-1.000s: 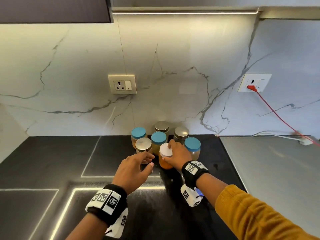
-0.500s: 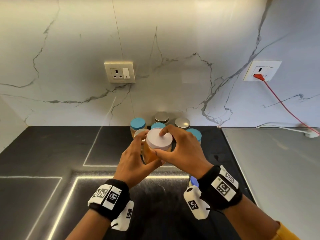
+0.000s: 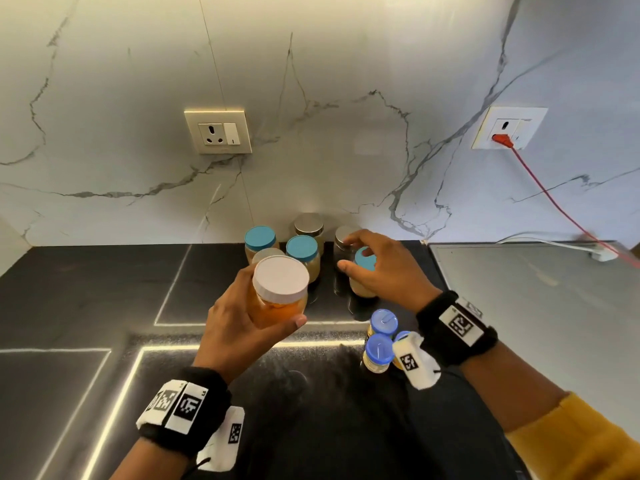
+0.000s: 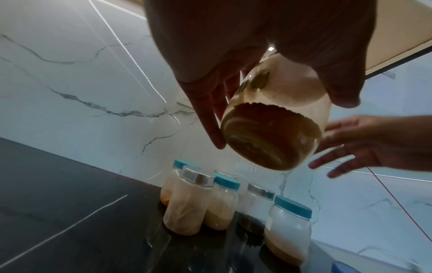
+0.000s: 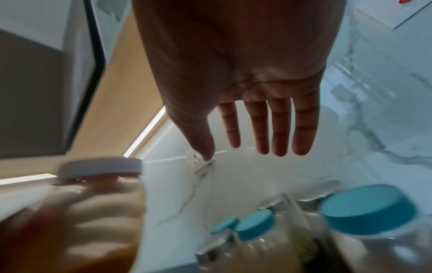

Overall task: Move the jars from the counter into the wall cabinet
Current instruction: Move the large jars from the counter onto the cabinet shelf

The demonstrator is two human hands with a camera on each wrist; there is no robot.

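Above the black stone counter [image 3: 86,306], left hand [image 3: 235,327] grips a clear white-lidded jar of orange contents [image 3: 280,292], lifted clear. Right hand [image 3: 384,268], fingers spread, holding nothing, reaches over a teal-lidded jar [image 3: 364,271]. Six jars on counter by wall; cabinet interior not visible, none seen stored. Task looks barely started.

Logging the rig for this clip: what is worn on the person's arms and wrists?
Both wrists carry black bands with white square-code tags: left wristband, right wristband. A white tagged pouch hangs under each. A mustard-yellow sleeve covers the right forearm; the left forearm is bare.
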